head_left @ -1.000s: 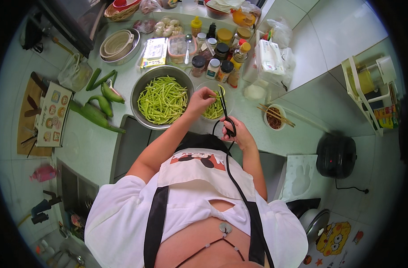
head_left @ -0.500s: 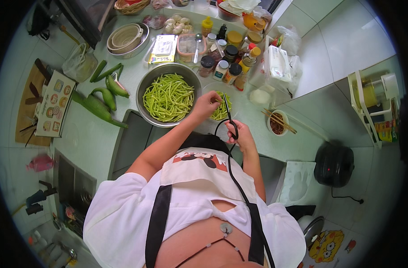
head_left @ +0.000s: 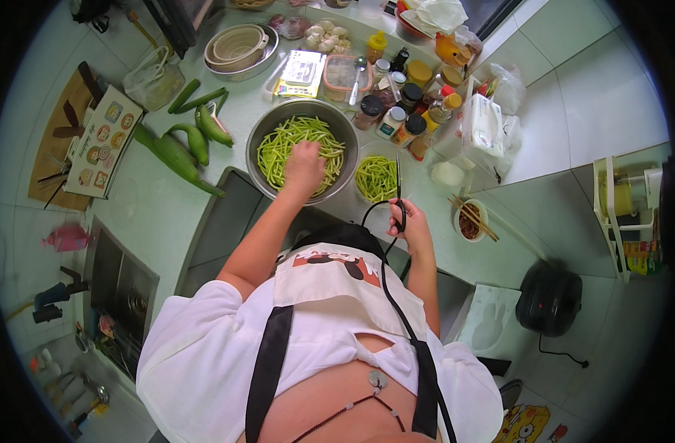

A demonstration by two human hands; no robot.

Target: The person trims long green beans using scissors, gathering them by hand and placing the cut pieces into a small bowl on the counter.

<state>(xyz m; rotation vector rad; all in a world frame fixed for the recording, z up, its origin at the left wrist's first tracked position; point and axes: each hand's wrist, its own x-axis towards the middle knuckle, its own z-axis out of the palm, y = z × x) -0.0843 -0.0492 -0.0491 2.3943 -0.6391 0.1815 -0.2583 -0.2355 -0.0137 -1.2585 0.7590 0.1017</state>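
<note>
A steel bowl (head_left: 350, 159) on the counter holds a heap of thin, cut green vegetable stems (head_left: 274, 151). My left hand (head_left: 305, 168) reaches into this heap with its fingers curled down on the stems; the fingertips are partly hidden. Just right of the bowl, a smaller clear bowl holds shorter green pieces (head_left: 376, 177). My right hand (head_left: 411, 223) grips black-handled scissors (head_left: 398, 181), blades pointing away from me beside the smaller bowl. A black cord (head_left: 386, 277) runs down my front from near that hand.
Several green gourds (head_left: 167, 156) lie to the left. Behind the bowls stand a pink-rimmed container (head_left: 341, 74) and several seasoning jars (head_left: 391, 122). A small bowl with chopsticks (head_left: 470, 221) is at right. The sink (head_left: 117, 280) lies at lower left, a black appliance (head_left: 550, 297) at lower right.
My left hand has moved left from above the smaller bowl into the stems in the steel bowl. My right hand still holds the scissors. The view has shifted slightly.
</note>
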